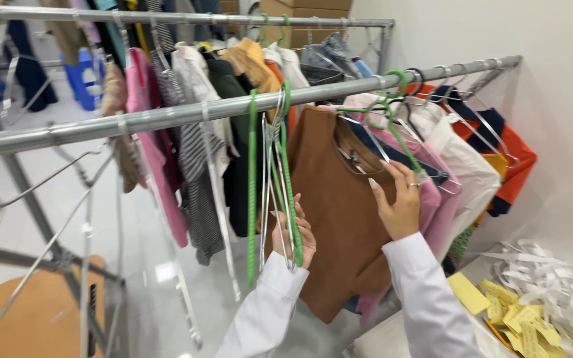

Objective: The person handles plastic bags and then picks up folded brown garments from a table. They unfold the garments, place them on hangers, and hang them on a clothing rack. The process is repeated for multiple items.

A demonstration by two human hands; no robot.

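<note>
Head view | left hand [298, 233], right hand [399, 205] fingers apart touching brown top [336, 219] | steel rail [167, 117], white wall [558, 99]

Head camera looks down, close to rack [233, 106]

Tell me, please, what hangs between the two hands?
In the head view, the brown top hangs between the left hand and right hand.
</note>
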